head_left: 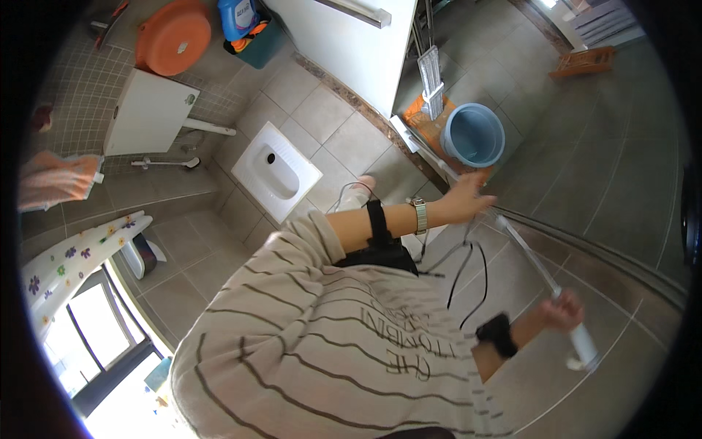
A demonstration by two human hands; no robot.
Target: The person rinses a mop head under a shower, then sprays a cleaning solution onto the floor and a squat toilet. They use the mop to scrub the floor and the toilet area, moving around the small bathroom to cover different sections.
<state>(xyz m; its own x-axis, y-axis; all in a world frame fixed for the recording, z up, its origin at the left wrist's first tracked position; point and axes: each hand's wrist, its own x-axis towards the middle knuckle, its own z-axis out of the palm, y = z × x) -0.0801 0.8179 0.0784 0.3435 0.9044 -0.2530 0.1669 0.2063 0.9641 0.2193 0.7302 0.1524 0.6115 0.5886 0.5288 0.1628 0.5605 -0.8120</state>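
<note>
A long-handled cleaning tool with a white pole [529, 252] runs diagonally from a narrow white head [404, 133] near the doorway sill to a thick white grip at lower right. My left hand [466, 200], with a metal watch at its wrist, is around the middle of the pole, some fingers extended; the hand hides that stretch. My right hand [562, 311] is closed around the pole just above the thick grip. A blue-grey bucket [473, 135] stands just beyond my left hand. Beside it, a grey flat mop head [431, 82] stands upright over an orange mat [419, 112].
A white squat toilet [277, 170] is set in the tiled floor. The white door [351, 49] and stone sill [345, 93] lie ahead. A glass panel's rail [581, 241] runs along the right. Dark cables hang by my waist. An orange basin [174, 38] is at upper left.
</note>
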